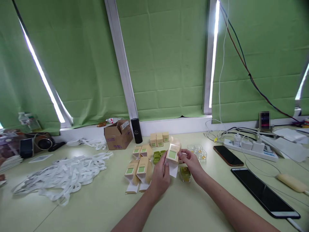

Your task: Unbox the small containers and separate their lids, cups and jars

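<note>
Between my two hands is a small beige box (173,152) with a green window, its white flap hanging open at the bottom. My left hand (161,174) is closed on its left side, and the fingers of my right hand (190,163) pinch its right edge. Just below the box stands a green jar (185,174). Open beige boxes (144,169) lie to the left of my left hand, with small green containers (156,157) behind it. Clear containers with gold centres (198,152) sit behind my right hand.
White straps (70,175) are heaped at the left. A cardboard box (118,135) and a black cylinder (136,130) stand at the back. On the right lie a phone (228,156), a tablet (264,191), a power strip (251,149) and cables. Another person's fingers show at the far left edge.
</note>
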A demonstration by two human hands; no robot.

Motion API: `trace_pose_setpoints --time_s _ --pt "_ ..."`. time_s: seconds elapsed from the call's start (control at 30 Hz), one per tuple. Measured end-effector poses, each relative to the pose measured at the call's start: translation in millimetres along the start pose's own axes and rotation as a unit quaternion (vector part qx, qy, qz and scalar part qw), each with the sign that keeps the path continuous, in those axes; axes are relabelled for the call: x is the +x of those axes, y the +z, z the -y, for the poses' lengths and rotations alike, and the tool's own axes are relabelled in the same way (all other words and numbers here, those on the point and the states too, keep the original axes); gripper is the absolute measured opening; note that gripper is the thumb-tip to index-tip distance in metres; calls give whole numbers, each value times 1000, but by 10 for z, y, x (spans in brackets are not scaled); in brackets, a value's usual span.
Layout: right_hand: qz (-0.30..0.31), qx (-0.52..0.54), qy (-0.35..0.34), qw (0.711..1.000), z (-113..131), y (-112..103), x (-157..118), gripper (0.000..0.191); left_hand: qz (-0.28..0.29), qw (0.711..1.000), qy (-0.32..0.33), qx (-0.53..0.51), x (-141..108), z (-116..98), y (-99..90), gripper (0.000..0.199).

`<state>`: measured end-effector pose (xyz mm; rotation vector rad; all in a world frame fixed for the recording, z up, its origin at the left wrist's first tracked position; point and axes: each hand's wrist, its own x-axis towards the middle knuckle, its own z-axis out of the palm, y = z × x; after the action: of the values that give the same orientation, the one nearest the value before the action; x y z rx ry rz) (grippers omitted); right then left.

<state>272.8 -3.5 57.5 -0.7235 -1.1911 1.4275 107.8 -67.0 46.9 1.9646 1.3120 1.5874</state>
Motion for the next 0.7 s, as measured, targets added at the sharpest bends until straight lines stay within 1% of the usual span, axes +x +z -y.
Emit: trace_pose_setpoints --time_s 0.1,0.23,0.33,0.43,0.5,0.6,0.7 --pt "14 4 2 1000 0 18 -14 59 -17 1000 -20 -7 23 -9 16 44" --pt "30 -9 -14 999 7 30 -15 62 -21 998 -53 -33 33 -15 44 43" --pt "37 -25 -14 999 17 25 -4 63 -18 995 -69 -72 24 -29 57 51" --pt "28 -61 4 998 28 22 -2 64 1 990 -80 -113 15 -52 59 63" --pt "22 -73 18 997 38 27 -10 66 7 987 -79 -136 10 -67 54 65" --pt "25 -57 25 998 66 43 -37 64 7 977 -88 -195 8 -89 41 60" --pt "28 -37 20 999 105 48 -67 62 -4 956 -116 -269 18 -111 27 60"
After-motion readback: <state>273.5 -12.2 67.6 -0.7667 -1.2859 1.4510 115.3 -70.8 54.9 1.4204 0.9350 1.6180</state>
